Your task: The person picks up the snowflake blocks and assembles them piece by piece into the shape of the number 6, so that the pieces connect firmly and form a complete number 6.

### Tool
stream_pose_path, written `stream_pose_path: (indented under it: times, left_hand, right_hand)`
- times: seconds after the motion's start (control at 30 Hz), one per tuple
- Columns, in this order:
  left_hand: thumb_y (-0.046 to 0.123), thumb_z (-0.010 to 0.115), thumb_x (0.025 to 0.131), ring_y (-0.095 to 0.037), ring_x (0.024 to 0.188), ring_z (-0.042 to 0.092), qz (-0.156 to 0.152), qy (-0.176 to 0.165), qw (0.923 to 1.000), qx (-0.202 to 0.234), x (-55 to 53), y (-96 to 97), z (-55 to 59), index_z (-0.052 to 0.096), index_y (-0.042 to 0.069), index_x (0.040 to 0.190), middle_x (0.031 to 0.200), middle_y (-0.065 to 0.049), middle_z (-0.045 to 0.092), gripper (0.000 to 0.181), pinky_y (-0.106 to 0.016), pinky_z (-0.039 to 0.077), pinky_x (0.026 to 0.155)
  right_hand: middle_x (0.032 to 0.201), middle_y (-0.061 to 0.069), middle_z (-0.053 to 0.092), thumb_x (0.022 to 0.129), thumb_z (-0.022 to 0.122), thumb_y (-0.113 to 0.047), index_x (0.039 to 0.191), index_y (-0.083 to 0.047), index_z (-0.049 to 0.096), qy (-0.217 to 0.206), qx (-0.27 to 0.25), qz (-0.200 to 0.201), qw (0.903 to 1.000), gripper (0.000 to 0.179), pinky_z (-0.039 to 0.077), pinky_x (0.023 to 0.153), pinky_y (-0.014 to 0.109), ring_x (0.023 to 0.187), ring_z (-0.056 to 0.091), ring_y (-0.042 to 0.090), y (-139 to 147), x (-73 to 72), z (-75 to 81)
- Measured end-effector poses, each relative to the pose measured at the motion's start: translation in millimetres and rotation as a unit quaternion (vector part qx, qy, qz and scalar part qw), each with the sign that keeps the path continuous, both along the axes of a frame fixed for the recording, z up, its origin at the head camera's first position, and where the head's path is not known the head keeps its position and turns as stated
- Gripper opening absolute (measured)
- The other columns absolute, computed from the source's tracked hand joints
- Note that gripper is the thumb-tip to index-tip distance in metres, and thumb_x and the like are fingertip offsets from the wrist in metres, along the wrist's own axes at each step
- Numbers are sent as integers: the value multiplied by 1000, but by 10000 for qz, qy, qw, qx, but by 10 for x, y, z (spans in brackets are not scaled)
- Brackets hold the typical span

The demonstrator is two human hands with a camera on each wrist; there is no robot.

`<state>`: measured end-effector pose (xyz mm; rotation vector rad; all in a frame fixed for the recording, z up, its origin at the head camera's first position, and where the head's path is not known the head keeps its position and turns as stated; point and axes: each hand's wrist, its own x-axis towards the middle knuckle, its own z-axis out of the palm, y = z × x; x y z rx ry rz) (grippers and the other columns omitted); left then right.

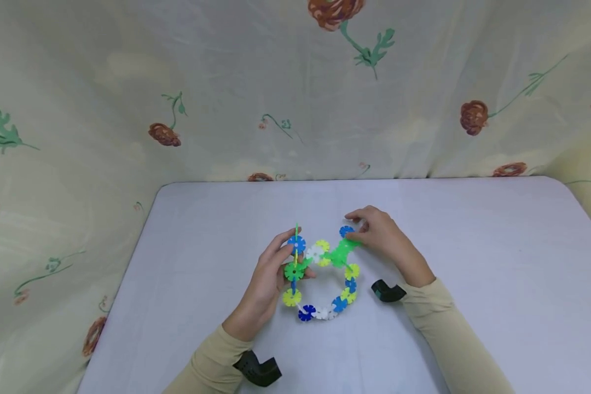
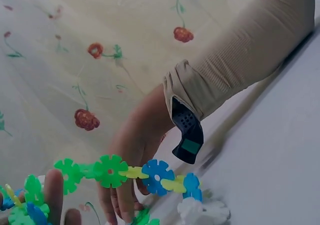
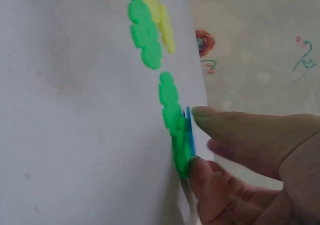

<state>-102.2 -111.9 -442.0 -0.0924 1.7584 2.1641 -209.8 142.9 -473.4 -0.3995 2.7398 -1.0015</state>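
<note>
A ring of linked plastic snowflake discs (image 1: 342, 251) in green, yellow, blue and white lies between the two hands. On its left side a column of discs stands edge-up, and the left hand (image 1: 266, 276) grips it between thumb and fingers. At the ring's upper right, the right hand (image 1: 381, 234) pinches a blue snowflake disc (image 1: 346, 231) beside the green ones. The right wrist view shows this blue disc edge-on, close against a green disc (image 3: 168, 97), with fingertips on both sides. Green and blue discs (image 2: 157, 177) cross the left wrist view in a chain.
The hands work over a white-covered table (image 1: 492, 246). A flower-printed curtain (image 1: 295, 87) hangs behind its far edge and along the left. Black wrist mounts (image 1: 258, 370) sit at both sleeve cuffs.
</note>
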Motion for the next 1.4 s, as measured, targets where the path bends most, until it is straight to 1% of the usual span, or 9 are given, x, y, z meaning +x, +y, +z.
stream_pose_path:
  times: [0.27,0.5,0.67,0.77,0.87,0.93,1.0,1.2,1.4]
  left_hand:
    - [29,33,112,-17,85,75,2,-49,10000,-23,-19,-2,-11,41,24,152,99,2,65,41,-43,50,106]
    - [30,49,110,-16,79,72,189,191,9992,-303,-40,18,-36,45,21,144,97,-1,64,35,-35,58,88]
    - [28,48,111,-20,82,73,198,377,9976,-542,-41,14,-50,47,21,143,102,-4,65,33,-38,57,89]
    - [30,47,111,-20,83,73,168,415,9974,-571,-42,6,-62,47,21,144,106,-7,64,34,-40,57,91]
    - [31,45,112,-18,83,72,148,413,9975,-554,-41,0,-61,46,21,145,115,-10,63,35,-41,57,92]
    - [32,43,112,-16,83,72,138,411,9975,-561,-44,-5,-64,45,21,146,118,-11,62,35,-40,58,92]
    - [31,42,113,-15,84,72,142,389,9978,-512,-48,-8,-63,45,20,146,122,-12,59,35,-40,59,92]
    - [35,42,112,-15,86,72,127,332,9978,-552,-73,-16,-86,45,17,146,121,-14,58,38,-40,61,92]
    - [27,52,110,-19,97,69,128,604,9958,-678,-69,9,-118,47,15,143,127,-19,59,36,-45,63,88]
  right_hand:
    - [112,17,64,94,77,-18,117,-2,72,-110,201,79,9997,29,48,71,30,85,57,23,-24,18,-46]
    - [101,13,68,91,79,-14,113,-4,66,-337,-91,44,9994,27,51,69,29,79,59,20,-9,9,-19]
    - [98,10,69,95,75,-13,111,-5,68,-241,-594,138,9978,19,53,71,26,81,63,18,-23,5,5]
    - [96,12,72,98,72,-16,107,-4,68,-789,-1490,400,9849,16,58,69,29,81,70,23,-30,17,58]
    - [97,10,75,102,67,-20,106,-3,63,-1586,-2208,833,9587,18,63,71,37,85,74,26,-32,47,134]
    - [96,8,76,105,62,-21,107,-1,60,-1974,-2410,1140,9434,20,64,74,41,86,76,25,-31,68,179]
    - [95,6,77,108,57,-23,109,-1,58,-2179,-2464,1303,9353,22,65,75,43,83,76,22,-32,96,226]
    - [94,8,74,109,54,-24,112,2,56,-2422,-2508,1345,9275,26,66,74,43,83,78,28,-10,154,329]
    - [94,11,75,108,56,-24,110,0,57,-2366,-2456,1336,9305,24,66,74,43,85,78,33,11,180,401]
